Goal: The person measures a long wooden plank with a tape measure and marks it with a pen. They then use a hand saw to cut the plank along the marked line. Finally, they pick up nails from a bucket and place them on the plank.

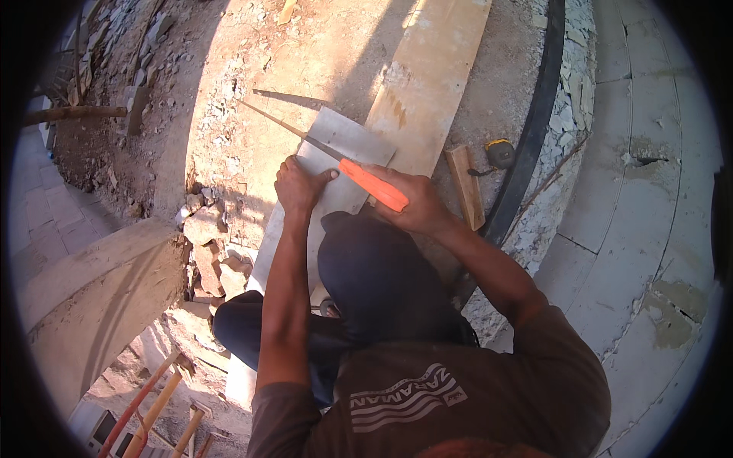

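Note:
My right hand (pixel 418 200) is wrapped around the orange handle of a handsaw (pixel 372 183). Its long, narrow-looking blade points away to the far left and crosses over a pale flat panel (pixel 336 198). At the panel's left edge, my left hand (pixel 299 185) grips it, thumb lying on the top face and fingers at the side. The panel slants from near my knees toward the far side, its far corner under the blade. Whether the teeth touch the panel cannot be made out. My dark-clad leg hides part of its near end.
A long wooden board (pixel 427 76) runs away beyond the panel. To the right lie a short wood block (pixel 464 187), a yellow-black tape measure (pixel 500 153) and a black strip (pixel 534 114) beside pale paving. Stones (pixel 206 225) and tool handles (pixel 156 404) are at left.

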The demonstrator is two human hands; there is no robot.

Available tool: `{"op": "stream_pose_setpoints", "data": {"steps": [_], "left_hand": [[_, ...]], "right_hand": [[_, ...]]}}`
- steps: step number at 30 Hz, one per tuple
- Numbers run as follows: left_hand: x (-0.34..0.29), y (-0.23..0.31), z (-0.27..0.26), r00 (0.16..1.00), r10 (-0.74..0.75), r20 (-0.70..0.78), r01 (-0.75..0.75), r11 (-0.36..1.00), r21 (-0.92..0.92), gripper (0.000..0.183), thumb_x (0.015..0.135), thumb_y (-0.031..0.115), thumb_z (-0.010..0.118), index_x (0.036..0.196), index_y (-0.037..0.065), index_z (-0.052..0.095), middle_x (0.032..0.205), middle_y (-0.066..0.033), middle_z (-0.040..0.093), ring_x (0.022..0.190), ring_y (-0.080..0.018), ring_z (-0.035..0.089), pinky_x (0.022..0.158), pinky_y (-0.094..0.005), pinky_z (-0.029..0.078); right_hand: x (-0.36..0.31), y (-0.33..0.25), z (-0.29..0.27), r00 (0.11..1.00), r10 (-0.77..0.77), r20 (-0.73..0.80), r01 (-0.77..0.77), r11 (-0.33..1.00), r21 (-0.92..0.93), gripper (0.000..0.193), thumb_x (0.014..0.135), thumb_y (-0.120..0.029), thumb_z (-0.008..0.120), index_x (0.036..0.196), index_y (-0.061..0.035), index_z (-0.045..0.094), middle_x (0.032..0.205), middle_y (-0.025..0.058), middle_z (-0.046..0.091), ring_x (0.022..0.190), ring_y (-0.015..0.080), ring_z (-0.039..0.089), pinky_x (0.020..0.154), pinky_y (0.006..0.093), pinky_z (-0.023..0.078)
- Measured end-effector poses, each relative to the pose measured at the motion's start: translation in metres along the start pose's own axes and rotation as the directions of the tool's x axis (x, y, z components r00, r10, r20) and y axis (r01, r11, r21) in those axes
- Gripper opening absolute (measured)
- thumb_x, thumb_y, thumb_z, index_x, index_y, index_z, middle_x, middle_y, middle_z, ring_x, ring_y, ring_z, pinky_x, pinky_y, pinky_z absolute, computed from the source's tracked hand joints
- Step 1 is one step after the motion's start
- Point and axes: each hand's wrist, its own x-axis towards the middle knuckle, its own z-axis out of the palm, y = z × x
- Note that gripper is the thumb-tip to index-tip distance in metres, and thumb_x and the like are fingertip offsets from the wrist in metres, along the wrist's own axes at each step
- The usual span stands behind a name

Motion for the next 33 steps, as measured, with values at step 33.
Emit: {"op": "stream_pose_setpoints", "data": {"steps": [33], "left_hand": [[-0.005, -0.013, 0.012, 0.976, 0.054, -0.211, -0.074, 0.994, -0.086, 0.098, 0.049, 0.053, 0.093, 0.119, -0.005, 0.058, 0.109, -0.0198, 0.066, 0.103, -0.0345, 0.061, 0.09, -0.0435, 0.048]], "right_hand": [[-0.005, 0.003, -0.012, 0.999, -0.043, 0.021, 0.044, 0.998, -0.035, 0.052, 0.081, -0.005, 0.068, 0.132, -0.0024, 0.059, 0.1, 0.0164, 0.07, 0.076, 0.0212, 0.069, 0.072, 0.029, 0.054]]}}
